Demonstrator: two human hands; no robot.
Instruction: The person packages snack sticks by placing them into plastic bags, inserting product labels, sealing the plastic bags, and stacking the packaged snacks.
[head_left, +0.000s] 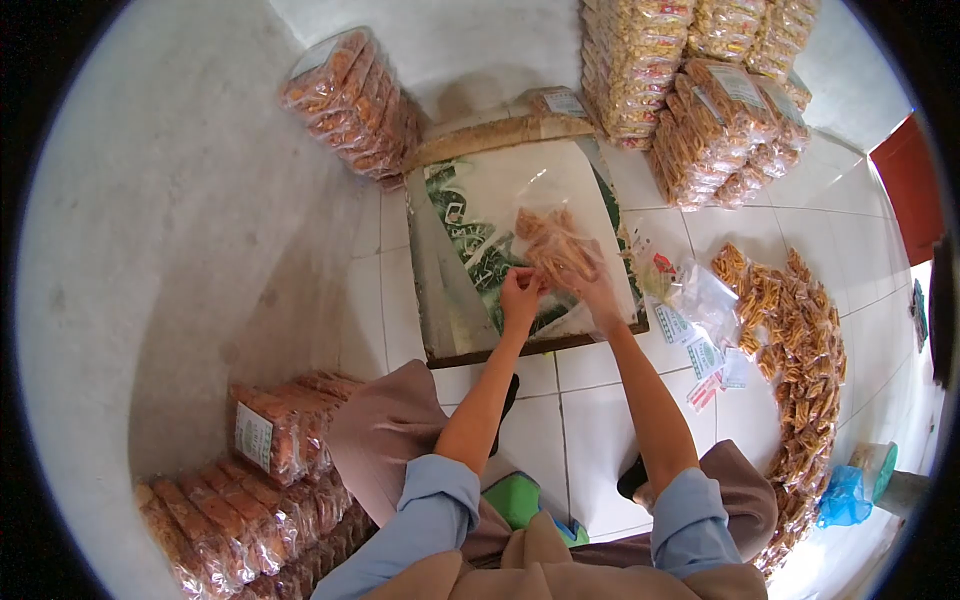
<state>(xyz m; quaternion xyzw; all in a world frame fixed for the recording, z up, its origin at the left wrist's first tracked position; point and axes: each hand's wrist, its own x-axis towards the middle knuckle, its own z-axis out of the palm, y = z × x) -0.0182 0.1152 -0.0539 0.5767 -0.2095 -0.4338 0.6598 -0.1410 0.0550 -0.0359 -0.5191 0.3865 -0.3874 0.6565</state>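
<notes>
A clear plastic bag of brown stick-shaped snacks (552, 238) lies on a low board-topped table (465, 335). The top is partly covered by a white and green printed sheet (480, 250). At the bag's near left edge, my left hand (519, 298) is closed in a pinch on the plastic. My right hand (598, 296) grips the bag's near right side; its fingers are partly hidden by the shiny film. Whether any fingers are inside the bag I cannot tell.
Printed labels (705, 357) and clear empty bags (705, 295) lie right of the table. Beyond them spreads a long heap of small snack packs (805, 370). Stacks of packed snacks stand at the back left (350, 105), back right (725, 130) and near left (230, 510).
</notes>
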